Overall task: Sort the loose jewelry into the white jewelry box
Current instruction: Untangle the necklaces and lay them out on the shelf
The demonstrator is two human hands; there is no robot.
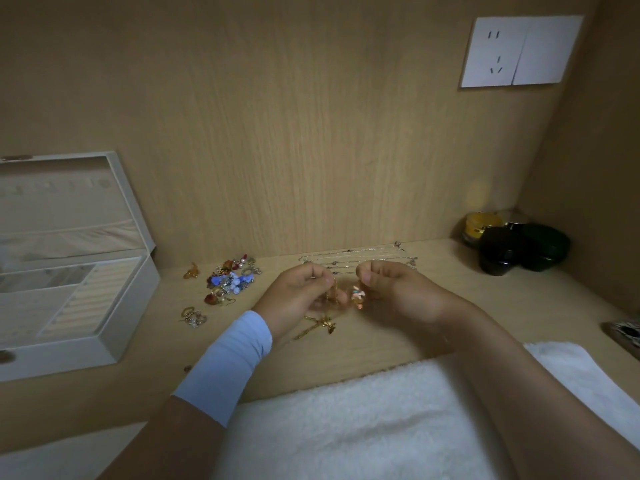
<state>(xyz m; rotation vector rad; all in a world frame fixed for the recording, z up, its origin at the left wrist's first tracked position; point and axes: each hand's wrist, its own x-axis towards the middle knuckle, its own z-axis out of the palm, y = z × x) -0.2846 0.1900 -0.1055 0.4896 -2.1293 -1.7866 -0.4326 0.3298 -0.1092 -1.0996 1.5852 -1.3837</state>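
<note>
Your left hand (300,293) and right hand (393,293) both pinch a gold necklace (317,323), but the earrings (228,278), rings (193,317) and silver chains (360,257) are not yet in the white jewelry box (104,344).

White jewelry box (114,344) at my far left on worktop, lid up, beige ring rolls and open compartments showing. Colourful earring pile (230,280) just right of box, amber piece (191,271) beside it, small ring cluster (193,317) nearer me. Silver chains (356,259) stretched in rows along back wall. Gold chain (334,292) pinched between my left hand (298,294) and right hand (398,292), pink-orange pendant (356,296) dangling under right thumb. Gold tangle (317,325) on worktop below; whether joined to held chain, unclear.
</note>
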